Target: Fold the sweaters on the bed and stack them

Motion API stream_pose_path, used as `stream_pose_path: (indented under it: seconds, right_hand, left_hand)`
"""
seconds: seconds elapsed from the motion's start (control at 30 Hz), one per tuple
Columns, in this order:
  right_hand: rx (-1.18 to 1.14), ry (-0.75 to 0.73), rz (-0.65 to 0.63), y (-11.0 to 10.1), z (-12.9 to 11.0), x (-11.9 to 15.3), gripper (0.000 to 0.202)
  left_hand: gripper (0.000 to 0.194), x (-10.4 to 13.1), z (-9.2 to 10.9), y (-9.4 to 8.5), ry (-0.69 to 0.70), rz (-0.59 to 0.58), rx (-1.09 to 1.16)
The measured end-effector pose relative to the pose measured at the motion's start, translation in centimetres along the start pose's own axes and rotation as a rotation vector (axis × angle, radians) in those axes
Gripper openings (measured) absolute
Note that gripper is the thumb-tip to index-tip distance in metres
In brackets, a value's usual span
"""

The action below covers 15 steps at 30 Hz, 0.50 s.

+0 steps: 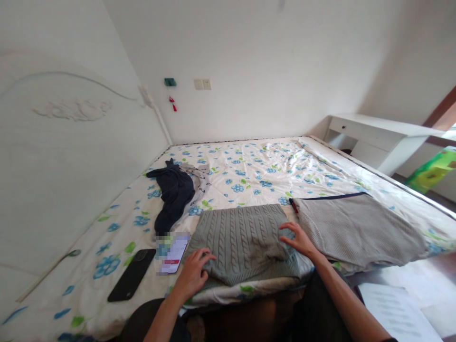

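A grey-green cable-knit sweater (231, 237) lies folded into a rough rectangle at the near edge of the bed, with a bunched part of the knit on its right half. My left hand (192, 275) is at its lower left edge, fingers bent and thumb apart, with nothing gripped. Over the right side hovers or rests my right hand (299, 240), its thumb and fingers spread; whether it touches the knit I cannot tell. To the right of the sweater, a beige ribbed garment (352, 228) with a dark edge lies flat and folded.
Left of the sweater lie a phone with a lit screen (174, 254), a black phone (131, 275) and a crumpled dark navy cloth (176, 190). They are on a flowered bedsheet (245, 166). An open book (395, 308) is at lower right; a white desk (377, 133) stands beyond the bed.
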State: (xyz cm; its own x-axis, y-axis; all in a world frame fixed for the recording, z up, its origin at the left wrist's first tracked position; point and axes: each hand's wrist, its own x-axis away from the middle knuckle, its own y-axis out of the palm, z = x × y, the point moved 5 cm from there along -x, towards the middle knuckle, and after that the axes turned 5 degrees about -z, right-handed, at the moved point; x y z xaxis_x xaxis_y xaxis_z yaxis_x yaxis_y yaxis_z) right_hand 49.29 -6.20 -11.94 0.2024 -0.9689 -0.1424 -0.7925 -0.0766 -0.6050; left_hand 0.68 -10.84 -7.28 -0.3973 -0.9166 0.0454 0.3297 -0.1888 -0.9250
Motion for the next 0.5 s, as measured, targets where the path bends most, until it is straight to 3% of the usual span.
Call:
stream_pose_path:
  seconds: [0.07, 0.13, 0.23, 0.33, 0.5]
  right_hand:
    - [0.041, -0.042, -0.211, 2.0, -1.3, 1.8, 0.058]
    - [0.119, -0.037, -0.291, 3.2, -2.0, 3.0, 0.068]
    - [0.166, -0.041, -0.216, 2.9, -2.8, 3.1, 0.041]
    - [0.064, -0.065, -0.159, 2.0, -3.5, 2.7, 0.025]
    - [-0.029, -0.044, -0.344, 2.6, -2.9, 3.6, 0.013]
  left_hand:
    - [0.074, 0.3, 1.5, 1.4, 0.044, -0.084, -0.016]
    - [0.068, 0.3, 2.5, 2.1, 0.067, -0.129, -0.021]
    - [0.036, -0.5, 3.0, 1.6, 0.077, -0.129, 0.034]
    - [0.026, -1.2, 2.1, 0.0, 0.066, -0.065, 0.157]
    - [0.026, -0.1, -0.5, 0.0, -0.019, -0.09, 0.185]
